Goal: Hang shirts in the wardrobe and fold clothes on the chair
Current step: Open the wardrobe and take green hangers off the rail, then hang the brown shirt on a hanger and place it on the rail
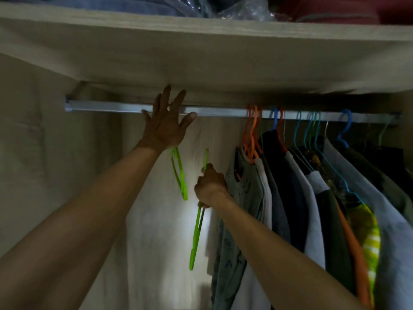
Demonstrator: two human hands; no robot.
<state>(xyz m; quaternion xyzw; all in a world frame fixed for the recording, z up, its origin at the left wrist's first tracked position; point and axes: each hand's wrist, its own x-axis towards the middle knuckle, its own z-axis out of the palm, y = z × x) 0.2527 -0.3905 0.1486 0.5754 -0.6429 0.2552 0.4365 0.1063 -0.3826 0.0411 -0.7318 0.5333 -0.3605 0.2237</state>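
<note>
I look into a dim wardrobe. A silver rail (107, 107) runs under the wooden shelf (201, 59). My left hand (166, 120) is raised in front of the rail with its fingers spread. A green hanger (180, 175) shows just below that hand; how it hangs is hidden. My right hand (210, 187) grips a second green hanger (197, 227) by its middle, lower and to the right. Several shirts (290, 198) hang on coloured hangers along the rail's right half.
The rail's left half carries nothing. The wardrobe's pale back wall (156, 220) lies behind the hands. Bagged and folded fabrics (223, 7) sit on top of the shelf. The nearest hanging shirt, grey-green (243, 193), is right next to my right hand.
</note>
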